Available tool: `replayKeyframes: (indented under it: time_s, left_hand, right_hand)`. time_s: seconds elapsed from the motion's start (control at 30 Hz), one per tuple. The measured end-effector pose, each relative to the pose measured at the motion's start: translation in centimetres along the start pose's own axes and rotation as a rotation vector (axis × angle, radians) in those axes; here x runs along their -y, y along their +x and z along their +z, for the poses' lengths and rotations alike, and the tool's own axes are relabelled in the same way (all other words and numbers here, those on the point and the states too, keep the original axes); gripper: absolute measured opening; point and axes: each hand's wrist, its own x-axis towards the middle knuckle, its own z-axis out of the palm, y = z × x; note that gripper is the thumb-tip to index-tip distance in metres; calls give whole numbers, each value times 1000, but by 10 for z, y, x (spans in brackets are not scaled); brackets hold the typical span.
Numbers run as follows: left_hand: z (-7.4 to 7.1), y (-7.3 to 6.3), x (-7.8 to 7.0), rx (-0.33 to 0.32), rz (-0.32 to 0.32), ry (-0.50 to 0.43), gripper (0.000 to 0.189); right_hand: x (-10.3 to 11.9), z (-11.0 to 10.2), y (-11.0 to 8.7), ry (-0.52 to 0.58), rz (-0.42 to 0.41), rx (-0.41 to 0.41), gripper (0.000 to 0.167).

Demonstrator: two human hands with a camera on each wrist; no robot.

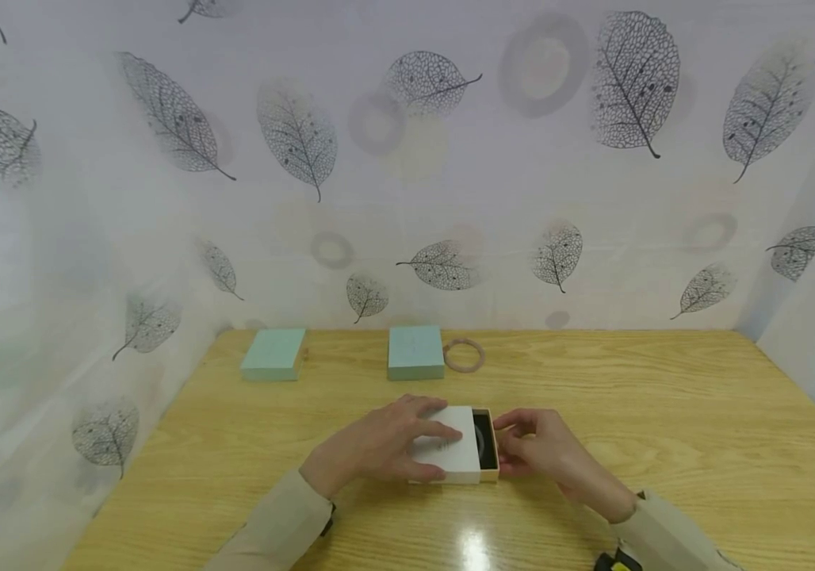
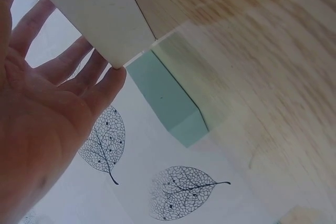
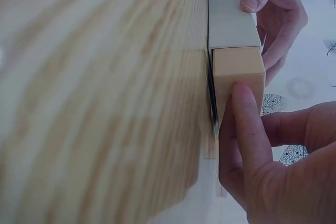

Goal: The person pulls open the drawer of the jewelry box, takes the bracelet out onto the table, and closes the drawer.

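Note:
A white slide-out box [image 1: 453,456] lies on the table in front of me, its tan inner tray [image 1: 489,476] standing partly out on the right. Black lining [image 1: 486,432] shows in the tray, with a pale curved edge on it. My left hand [image 1: 396,440] grips the white sleeve, thumb along the near side and fingers over the top and far side. At the tray's outer end, my right hand [image 1: 539,444] holds with bent fingers. In the right wrist view, one fingertip [image 3: 242,94] lies against the tray's near face [image 3: 239,62].
Two mint-green boxes stand toward the back, one at left [image 1: 273,357] and one near the middle [image 1: 415,354]. A pinkish bangle [image 1: 464,355] lies beside the middle one. Behind the wooden table [image 1: 664,412] hangs a leaf-patterned curtain [image 1: 407,174].

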Motion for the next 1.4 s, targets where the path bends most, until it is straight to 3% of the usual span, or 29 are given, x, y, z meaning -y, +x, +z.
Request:
replayKeyframes:
  time_s: [1.4]
  left_hand:
    - [2, 0, 1, -4, -4, 4, 50]
  right_hand:
    - [-7, -11, -3, 10, -28, 9, 31]
